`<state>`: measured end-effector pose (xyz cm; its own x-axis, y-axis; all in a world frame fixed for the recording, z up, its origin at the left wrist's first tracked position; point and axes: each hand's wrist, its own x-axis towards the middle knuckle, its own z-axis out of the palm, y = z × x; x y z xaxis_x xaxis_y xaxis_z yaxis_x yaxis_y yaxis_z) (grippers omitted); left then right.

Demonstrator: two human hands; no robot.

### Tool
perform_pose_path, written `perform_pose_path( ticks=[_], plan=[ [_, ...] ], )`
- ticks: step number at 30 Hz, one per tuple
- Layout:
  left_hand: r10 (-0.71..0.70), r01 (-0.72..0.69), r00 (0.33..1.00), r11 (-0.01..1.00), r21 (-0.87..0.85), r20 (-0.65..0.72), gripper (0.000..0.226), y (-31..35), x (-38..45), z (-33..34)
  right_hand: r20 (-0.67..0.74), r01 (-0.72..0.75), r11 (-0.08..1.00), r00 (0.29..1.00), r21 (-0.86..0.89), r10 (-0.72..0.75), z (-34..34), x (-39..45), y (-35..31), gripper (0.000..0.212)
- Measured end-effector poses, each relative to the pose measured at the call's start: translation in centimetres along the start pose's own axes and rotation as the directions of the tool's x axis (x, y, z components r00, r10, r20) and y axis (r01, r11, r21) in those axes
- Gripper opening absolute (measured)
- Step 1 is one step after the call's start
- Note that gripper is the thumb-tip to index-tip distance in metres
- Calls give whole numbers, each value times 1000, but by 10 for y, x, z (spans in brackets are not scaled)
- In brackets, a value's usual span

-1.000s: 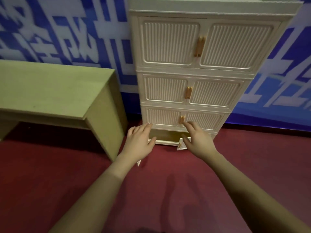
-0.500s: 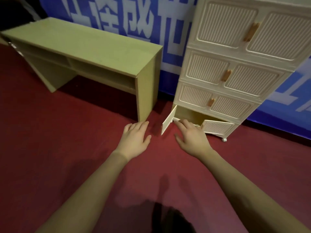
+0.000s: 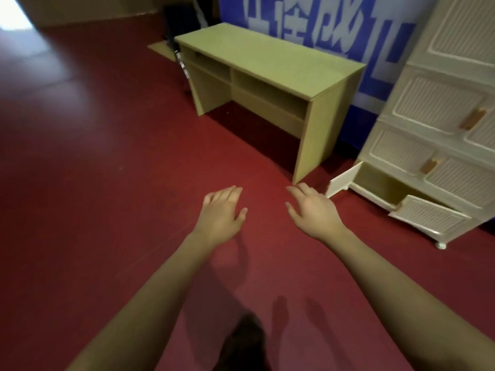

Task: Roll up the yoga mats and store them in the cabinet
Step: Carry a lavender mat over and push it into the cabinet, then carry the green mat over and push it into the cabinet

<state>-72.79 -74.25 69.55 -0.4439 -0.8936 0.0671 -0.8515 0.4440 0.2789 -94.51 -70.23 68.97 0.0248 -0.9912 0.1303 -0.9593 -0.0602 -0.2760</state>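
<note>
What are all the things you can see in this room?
cabinet: one, cream with tan handles, right side against the wall; its two bottom doors are open
desk: one, pale wood, left of the cabinet, against the wall
banner: one, blue with white characters, behind the desk
floor: dark red, all around
yoga mats: none in view
left hand: one, open, over the floor
right hand: one, open, over the floor near the cabinet
</note>
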Motion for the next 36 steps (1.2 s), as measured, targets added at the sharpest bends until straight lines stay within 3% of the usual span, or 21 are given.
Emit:
perform_pose_path(
  ticks=[7,14,24,30,36],
  plan=[
    [-237,240,970,970,39,-59,54,-48,-145,-35,81,193,975,976,111,-203,29,-57,-99,52],
    [-462,474,875,878,60,-145,54,-103,-289,-62,143,429,893,884,134,-446,61,-109,-227,49],
    [-579,595,791,804,26,-195,53,-192,-517,-91,159,621,779,764,85,-626,109,-223,-429,49],
    [-614,627,766,779,10,-192,60,-249,-647,-115,120,652,754,744,78,-657,132,-303,-561,52],
    [-616,624,775,781,18,-141,64,-307,-696,-126,145,644,761,748,78,-647,159,-331,-632,54]
  ],
)
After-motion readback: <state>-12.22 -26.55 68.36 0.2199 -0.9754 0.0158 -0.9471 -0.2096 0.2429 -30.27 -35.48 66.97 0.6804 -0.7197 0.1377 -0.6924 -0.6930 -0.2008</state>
